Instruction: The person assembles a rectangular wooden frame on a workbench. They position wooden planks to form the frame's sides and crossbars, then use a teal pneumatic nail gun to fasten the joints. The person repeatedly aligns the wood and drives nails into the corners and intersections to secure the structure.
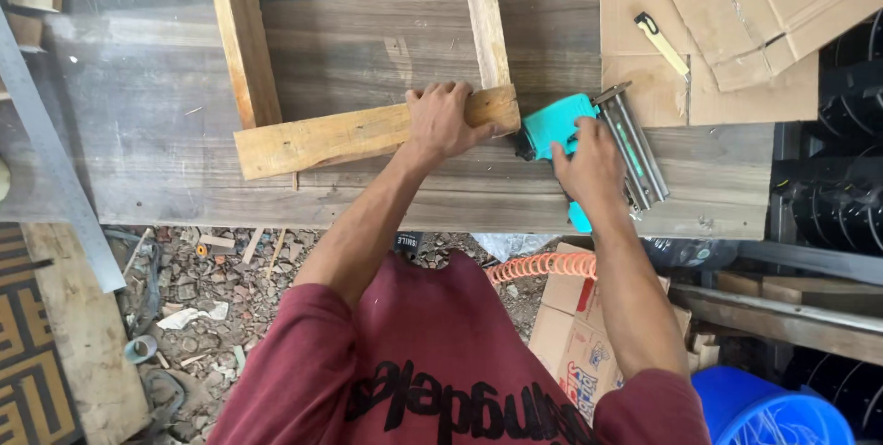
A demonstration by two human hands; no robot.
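On the grey worktop [166, 132] in front of you, your left hand [443, 119] is pressed flat over the right end of a short wooden slat [331, 140], fingers curled over its far edge, pinning it down. That slat lies crosswise, slightly tilted, and rests on the ends of two longer slats that run away from you: a left slat [241, 31] and a right slat [484, 13]. Your hand covers the spot where the cross piece meets the right one.

Your right hand [589, 165] is wrapped closed around the handle of a teal nail gun [556, 123], whose nose touches the end of the short slat just beside your left fingers. Its metal magazine [635, 146] angles off to the right across the worktop, and an orange coiled air hose [543, 266] hangs below the worktop edge under your wrist.

Around you: flat cardboard sheets [736, 13] lie at the far right of the worktop, with a yellow-and-black utility knife [660, 43] on top, well apart from the nail gun. A long metal ruler [51, 160] slants along the left edge. Below, the ground [212, 289] is littered with rubble and wood scraps, a printed cardboard box [579, 335] sits near your right knee, and a blue bucket [768, 408] shows at the lower right. Nothing lies between your two hands but the slat's end.
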